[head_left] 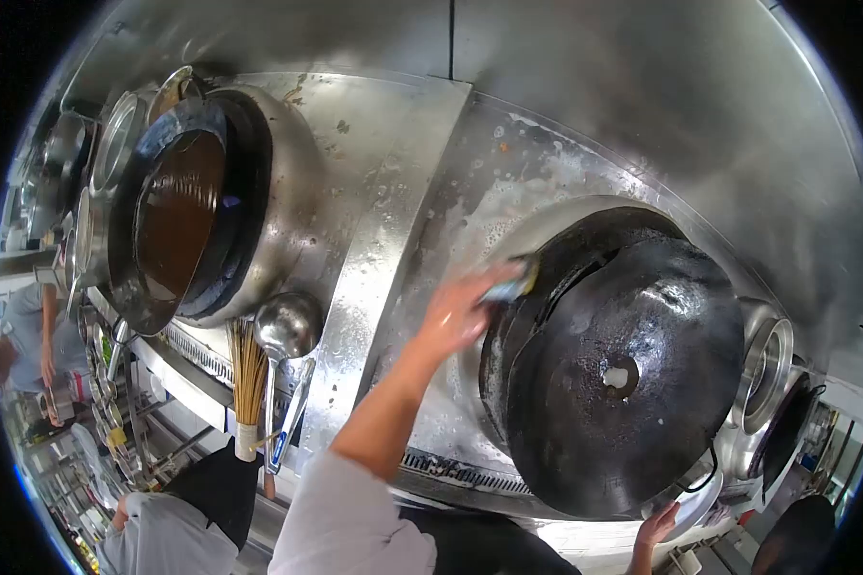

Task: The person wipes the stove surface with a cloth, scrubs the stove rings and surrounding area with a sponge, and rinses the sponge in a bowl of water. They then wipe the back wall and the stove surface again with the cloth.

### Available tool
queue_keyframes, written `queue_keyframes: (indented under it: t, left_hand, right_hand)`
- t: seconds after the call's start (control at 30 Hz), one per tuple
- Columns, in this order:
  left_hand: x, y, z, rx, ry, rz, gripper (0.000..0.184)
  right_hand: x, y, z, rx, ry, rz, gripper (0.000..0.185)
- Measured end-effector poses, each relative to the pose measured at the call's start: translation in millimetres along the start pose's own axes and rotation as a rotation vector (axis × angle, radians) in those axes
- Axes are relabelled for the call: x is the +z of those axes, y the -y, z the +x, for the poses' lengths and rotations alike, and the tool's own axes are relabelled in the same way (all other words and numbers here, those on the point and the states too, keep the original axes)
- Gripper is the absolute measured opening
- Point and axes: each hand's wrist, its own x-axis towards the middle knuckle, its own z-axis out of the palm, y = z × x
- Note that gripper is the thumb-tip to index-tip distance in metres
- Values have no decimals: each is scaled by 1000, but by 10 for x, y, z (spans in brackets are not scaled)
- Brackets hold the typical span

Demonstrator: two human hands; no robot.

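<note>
My left hand [455, 311] is closed around a small sponge-like pad [516, 280], blurred, with blue, yellow and dark parts. It is at the left side of a black burner ring [508, 335], above the wet steel stove top. A large dark wok [594, 402] is tilted over that ring, leaving a gap at the upper left. A small pale, shiny spot shows at the wok's centre, and a wire loop handle [711, 471] stands at its lower right. My right hand [658, 523] is at the wok's lower rim, fingers curled against it; the rim partly hides them.
To the left, a second wok [177, 220] holds brown liquid on its burner. A ladle [290, 326], a bamboo brush [247, 374] and tongs [292, 417] hang at the front edge. Steel pots [767, 374] stand right. Another person [168, 527] is at lower left.
</note>
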Motion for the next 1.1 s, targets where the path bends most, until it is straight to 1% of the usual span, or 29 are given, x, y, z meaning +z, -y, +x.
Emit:
queue_keyframes:
  t: [0.03, 0.07, 0.13, 0.2, 0.23, 0.27, 0.3, 0.37, 0.4, 0.43, 0.47, 0.5, 0.53, 0.63, 0.67, 0.73, 0.8, 0.83, 0.87, 0.9, 0.93, 0.97, 1.0, 1.03, 1.07, 1.1]
  left_hand:
    - [73, 148, -155, 110, -103, -32, 57]
    - [94, 116, -85, 110, -103, -37, 57]
    - [73, -32, 121, 27, -172, -41, 37]
    - [138, -132, 837, 133, 3, 87, 26]
    - [200, -124, 1308, 221, 16, 95, 25]
    - [243, -91, 1540, 300, 33, 100, 24]
    - [205, -79, 1484, 296, 25, 96, 24]
    - [193, -72, 1382, 318, 63, -105, 25]
    - [146, -40, 1096, 191, 22, -99, 26]
    - [63, -5, 665, 69, -16, -93, 27]
    - [-50, -27, 358, -153, 84, -16, 28]
    - [-10, 45, 3, -105, -35, -24, 28]
    - [62, 110, -188, -59, -159, -37, 28]
    - [58, 6, 87, -92, -95, -46, 29]
    - [-11, -175, 388, -156, 33, -82, 31]
    - [186, -107, 1121, 59, 87, 97, 30]
    - [231, -34, 1622, 246, 99, 50, 31]
    - [213, 10, 1523, 242, 90, 44, 31]
    - [229, 67, 1365, 216, 63, 34, 29]
    - [220, 85, 1160, 193, 43, 30, 28]
    - [111, 71, 736, 50, 30, -47, 27]
    - [8, 65, 367, 11, -3, -95, 30]
    - [80, 161, -33, 58, -132, -131, 27]
    - [176, 263, -240, 106, -262, -172, 25]
    - [169, 279, -180, 113, -254, -176, 25]
    - [149, 249, -154, 75, -247, -164, 27]
  right_hand:
    - [30, 0, 9, 4, -1, 0, 47]
    - [21, -25, 17, 38, 42, 2, 48]
    - [12, -113, 30, 98, 108, 49, 50]
    - [15, -132, 30, 87, 112, 32, 51]
    - [-1, -122, 34, 88, 107, 21, 52]
    - [-50, -120, 3, 79, 107, 8, 52]
    - [-46, -82, -13, 51, 71, 0, 51]
    - [0, -28, 21, 6, 3, -5, 51]
    - [-10, -4, 27, 35, 25, 25, 48]
    - [58, -93, 18, 19, -22, -4, 47]
    - [75, -126, 3, 37, 23, 13, 47]
    - [12, -96, 22, 47, 73, 20, 47]
    - [13, -112, 17, 57, 75, 13, 47]
    - [2, -99, 38, 77, 97, 9, 47]
    - [1, -70, 33, 89, 93, 21, 47]
    - [-11, 35, 25, 66, 40, 32, 46]
    - [10, 43, 18, 61, 26, 13, 47]
    - [20, -19, 30, 71, 18, -1, 47]
    - [11, -97, 51, 87, 83, 0, 49]
    - [9, -128, 62, 89, 84, 3, 49]
    - [34, -149, 54, 98, 59, -13, 50]
    - [78, -168, 36, 112, 33, -28, 51]
    - [64, -160, 33, 122, 54, -26, 52]
    - [104, -167, 41, 129, 50, -29, 52]
    - [160, -178, 24, 76, -16, -31, 52]
    - [122, -209, 4, 16, -73, -43, 52]
